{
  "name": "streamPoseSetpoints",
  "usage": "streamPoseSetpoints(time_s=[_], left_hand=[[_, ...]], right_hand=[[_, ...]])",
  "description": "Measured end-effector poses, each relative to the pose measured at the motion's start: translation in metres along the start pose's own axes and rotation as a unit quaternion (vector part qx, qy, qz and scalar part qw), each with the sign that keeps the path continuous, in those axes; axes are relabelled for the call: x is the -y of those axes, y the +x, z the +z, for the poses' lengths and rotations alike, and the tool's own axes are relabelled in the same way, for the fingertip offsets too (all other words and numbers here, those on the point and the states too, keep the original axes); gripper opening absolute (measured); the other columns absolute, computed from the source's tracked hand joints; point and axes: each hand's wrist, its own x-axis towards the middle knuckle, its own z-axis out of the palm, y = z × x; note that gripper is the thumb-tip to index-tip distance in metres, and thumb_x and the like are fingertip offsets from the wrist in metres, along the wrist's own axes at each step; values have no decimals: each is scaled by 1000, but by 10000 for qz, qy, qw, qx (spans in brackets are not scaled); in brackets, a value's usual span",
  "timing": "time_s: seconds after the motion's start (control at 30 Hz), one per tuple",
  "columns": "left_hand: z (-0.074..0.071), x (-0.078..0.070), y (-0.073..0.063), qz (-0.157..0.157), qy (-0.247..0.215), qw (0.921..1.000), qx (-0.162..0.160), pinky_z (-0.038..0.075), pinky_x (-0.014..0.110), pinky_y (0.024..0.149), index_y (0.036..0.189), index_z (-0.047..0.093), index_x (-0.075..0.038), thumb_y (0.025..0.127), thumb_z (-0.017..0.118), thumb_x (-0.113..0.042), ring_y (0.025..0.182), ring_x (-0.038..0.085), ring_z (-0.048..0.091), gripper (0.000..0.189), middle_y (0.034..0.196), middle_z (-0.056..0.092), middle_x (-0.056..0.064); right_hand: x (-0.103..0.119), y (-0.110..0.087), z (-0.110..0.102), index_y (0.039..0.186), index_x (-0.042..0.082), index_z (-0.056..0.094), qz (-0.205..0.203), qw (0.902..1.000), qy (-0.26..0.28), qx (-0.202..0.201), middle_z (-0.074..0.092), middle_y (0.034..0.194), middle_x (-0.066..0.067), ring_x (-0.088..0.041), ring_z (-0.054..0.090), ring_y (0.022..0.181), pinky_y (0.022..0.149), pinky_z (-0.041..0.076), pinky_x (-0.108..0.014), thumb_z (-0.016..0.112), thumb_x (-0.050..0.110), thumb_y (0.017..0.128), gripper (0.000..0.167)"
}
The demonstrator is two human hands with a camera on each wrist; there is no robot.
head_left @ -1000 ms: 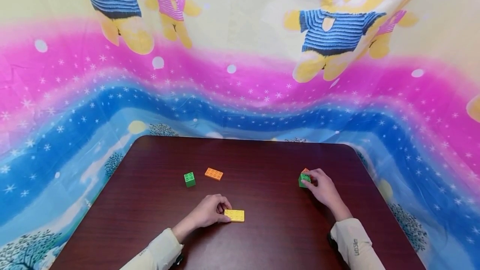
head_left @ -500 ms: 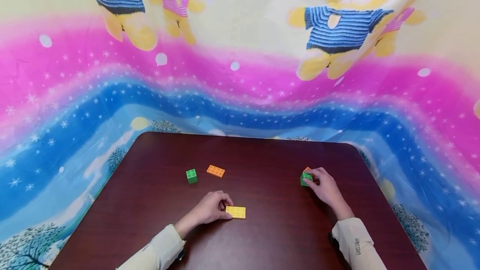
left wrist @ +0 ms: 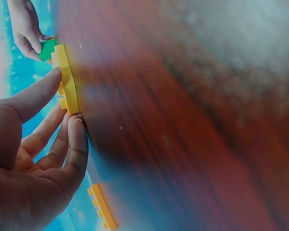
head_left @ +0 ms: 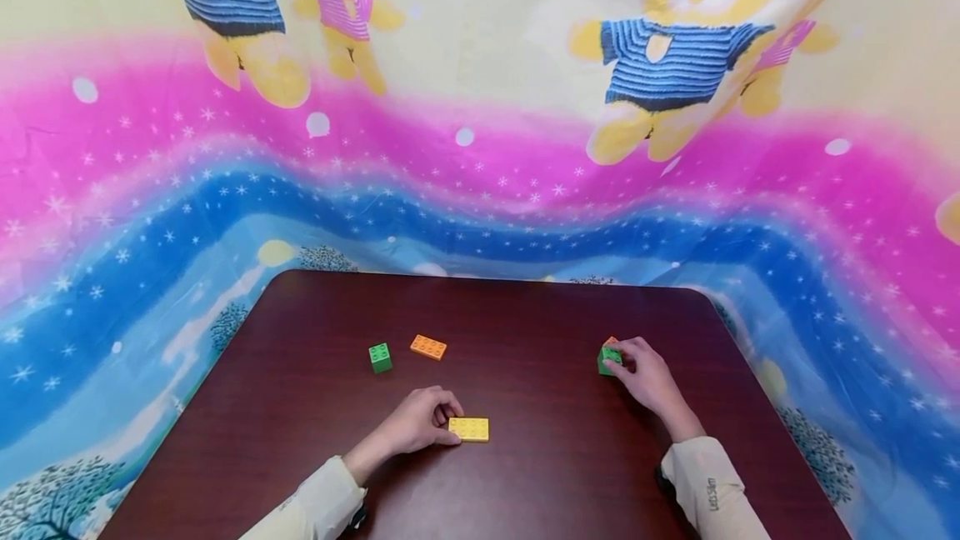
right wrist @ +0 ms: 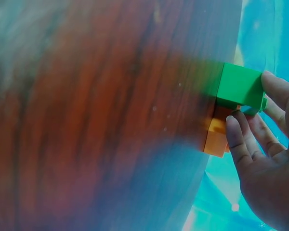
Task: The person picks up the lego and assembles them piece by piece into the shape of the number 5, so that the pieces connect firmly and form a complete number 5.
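Observation:
My left hand [head_left: 420,422] pinches the left end of a flat yellow toy brick [head_left: 472,430] with several studs, low over the table's middle. In the left wrist view, the thumb is on the studded side of the yellow brick [left wrist: 70,89] and fingertips are at its near end. Over to the right, my right hand [head_left: 651,380] holds a green cube-shaped brick [head_left: 606,366] between thumb and fingers. An orange brick [right wrist: 215,139] sits right beside the green brick [right wrist: 240,85] in the right wrist view; fingers partly hide it. Whether the two touch, I cannot tell.
Another green brick [head_left: 380,358] stands on the table's left side. Next to it lies a flat orange brick [head_left: 428,347]. The dark wooden table [head_left: 525,315] ends at a hanging printed cloth [head_left: 465,190] with bears and snowflakes.
The head view dipped and came back slightly. Both hands and the bricks keep their places on the table.

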Motion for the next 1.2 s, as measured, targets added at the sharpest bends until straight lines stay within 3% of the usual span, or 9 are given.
streamPoseSetpoints(time_s=[0.33, 1.2], left_hand=[[-2, -1, -2, -13, -148, 9998, 109, 50, 20, 68, 101, 73, -8, 71, 95, -8, 79, 13, 60, 36, 89, 65, 3], [-4, 0, -1, 71, -50, 10000, 48, 51, 20, 69, 98, 74, -8, 74, 92, -5, 79, 15, 62, 30, 90, 66, 3]], right_hand=[[-1, -1, 0, 130, 5, 67, -33, 10000, -6, 0, 60, 127, -16, -33, 62, 108, 92, 56, -54, 72, 23, 99, 36], [5, 0, 2, 128, 7, 70, -197, 9997, 18, -112, 62, 123, -15, -30, 63, 102, 86, 57, -50, 74, 22, 97, 34]])
